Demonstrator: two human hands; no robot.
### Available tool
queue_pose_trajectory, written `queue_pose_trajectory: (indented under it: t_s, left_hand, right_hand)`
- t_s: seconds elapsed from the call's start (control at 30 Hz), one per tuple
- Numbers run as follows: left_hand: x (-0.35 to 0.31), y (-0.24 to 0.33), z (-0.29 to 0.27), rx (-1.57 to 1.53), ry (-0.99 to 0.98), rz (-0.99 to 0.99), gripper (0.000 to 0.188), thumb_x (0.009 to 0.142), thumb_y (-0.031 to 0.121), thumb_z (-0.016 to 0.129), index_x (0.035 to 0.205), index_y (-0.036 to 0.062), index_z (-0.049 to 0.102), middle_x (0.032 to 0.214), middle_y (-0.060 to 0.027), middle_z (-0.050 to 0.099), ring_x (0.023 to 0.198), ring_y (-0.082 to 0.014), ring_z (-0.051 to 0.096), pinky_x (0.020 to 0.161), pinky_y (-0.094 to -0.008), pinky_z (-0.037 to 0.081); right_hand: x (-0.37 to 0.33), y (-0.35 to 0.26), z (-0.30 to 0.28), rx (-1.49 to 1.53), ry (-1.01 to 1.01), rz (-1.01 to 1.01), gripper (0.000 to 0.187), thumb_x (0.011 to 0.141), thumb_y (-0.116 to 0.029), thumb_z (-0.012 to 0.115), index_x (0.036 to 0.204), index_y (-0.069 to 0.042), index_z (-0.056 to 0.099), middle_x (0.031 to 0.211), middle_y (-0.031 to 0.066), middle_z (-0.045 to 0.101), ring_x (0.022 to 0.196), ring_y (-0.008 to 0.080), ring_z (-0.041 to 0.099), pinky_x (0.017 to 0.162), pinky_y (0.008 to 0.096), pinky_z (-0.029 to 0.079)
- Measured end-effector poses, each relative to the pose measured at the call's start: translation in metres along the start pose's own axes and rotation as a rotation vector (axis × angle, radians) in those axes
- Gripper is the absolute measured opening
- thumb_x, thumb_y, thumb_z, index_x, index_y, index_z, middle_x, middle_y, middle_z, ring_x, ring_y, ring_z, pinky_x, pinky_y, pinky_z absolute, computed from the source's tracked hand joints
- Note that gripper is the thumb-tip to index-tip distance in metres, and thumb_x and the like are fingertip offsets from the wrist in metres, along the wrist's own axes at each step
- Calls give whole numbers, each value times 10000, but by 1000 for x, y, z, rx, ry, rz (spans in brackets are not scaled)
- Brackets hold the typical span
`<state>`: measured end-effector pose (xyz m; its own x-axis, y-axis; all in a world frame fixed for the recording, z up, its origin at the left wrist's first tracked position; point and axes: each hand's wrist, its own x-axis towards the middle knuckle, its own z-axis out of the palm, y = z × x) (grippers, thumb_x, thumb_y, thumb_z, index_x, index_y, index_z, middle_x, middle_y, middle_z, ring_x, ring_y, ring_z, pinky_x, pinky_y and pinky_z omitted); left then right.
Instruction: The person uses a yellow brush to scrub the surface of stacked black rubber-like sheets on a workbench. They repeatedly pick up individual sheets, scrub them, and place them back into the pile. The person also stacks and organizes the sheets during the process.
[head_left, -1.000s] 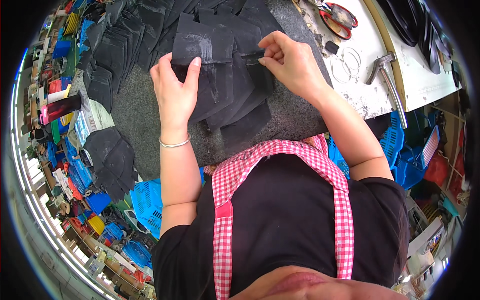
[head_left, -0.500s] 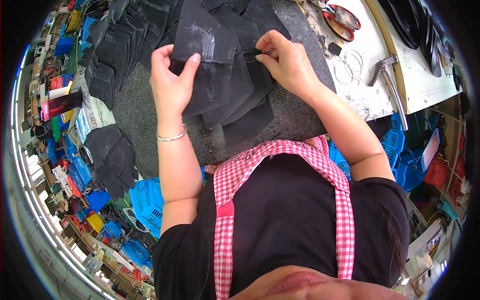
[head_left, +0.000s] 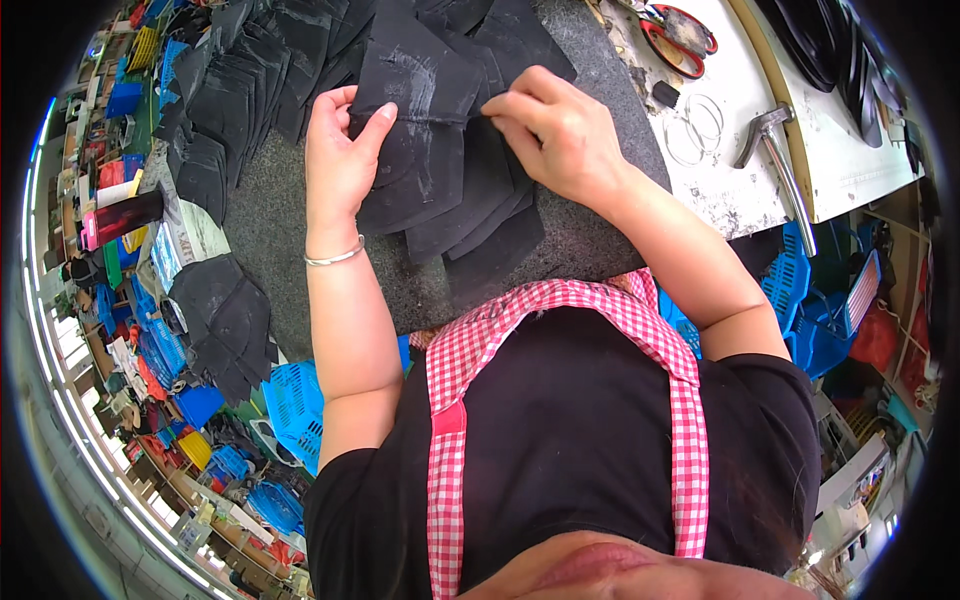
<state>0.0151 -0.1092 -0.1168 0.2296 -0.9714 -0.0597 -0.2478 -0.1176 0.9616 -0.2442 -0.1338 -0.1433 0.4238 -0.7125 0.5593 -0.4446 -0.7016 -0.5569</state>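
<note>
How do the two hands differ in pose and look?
The left hand has its thumb laid over the left side of the black piece; the right hand has thumb and forefinger tips brought together by the piece's right edge. The left wrist wears a silvery bangle; the right wrist is bare. Both hands are ungloved.

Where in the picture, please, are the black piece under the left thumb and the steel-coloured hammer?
Black piece [head_left: 421, 102]: head view, on its whitish-smudged middle.
Hammer [head_left: 787, 181]: head view, on its metal handle.
</note>
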Motion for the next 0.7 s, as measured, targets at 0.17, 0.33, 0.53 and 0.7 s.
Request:
queue_pose_trajectory:
  t_s: [0.17, 0.33, 0.53, 0.7]
  left_hand:
    - [-23, 6, 8, -33, 135, 47, 553, 924, 68, 756, 1374, -41, 455, 1113, -133, 693, 1007, -168, 660, 914, -311, 532]
    - [-35, 7, 17, 275, 100, 324, 543, 935, 131, 738, 1438, 65, 543, 1107, -113, 701, 1075, -219, 670, 983, -353, 506]
    - [-40, 16, 21, 552, 152, 238, 337, 866, 209, 824, 1162, 69, 746, 1032, -134, 693, 973, -270, 688, 887, -367, 533]
    - [-44, 26, 30, 607, 168, 206, 426, 798, 254, 885, 1156, 74, 742, 1057, -124, 674, 1012, -276, 675, 918, -368, 519]
  right_hand:
    - [-3, 1, 6, -87, -75, 20, 129, 821, -171, 780, 937, -129, 739, 901, 15, 629, 903, 221, 674, 655, 387, 581]
    - [7, 13, -1, 86, -82, 69, 183, 814, -202, 804, 947, -97, 734, 878, 56, 684, 835, 259, 707, 683, 377, 585]
    - [93, 109, -76, -34, 643, 580, 550, 859, -183, 829, 1238, 73, 524, 1030, 176, 675, 853, 257, 700, 708, 351, 579]
    - [112, 113, -92, -290, 258, 478, 320, 878, -167, 794, 1095, 39, 682, 859, 164, 748, 781, 218, 721, 691, 340, 574]
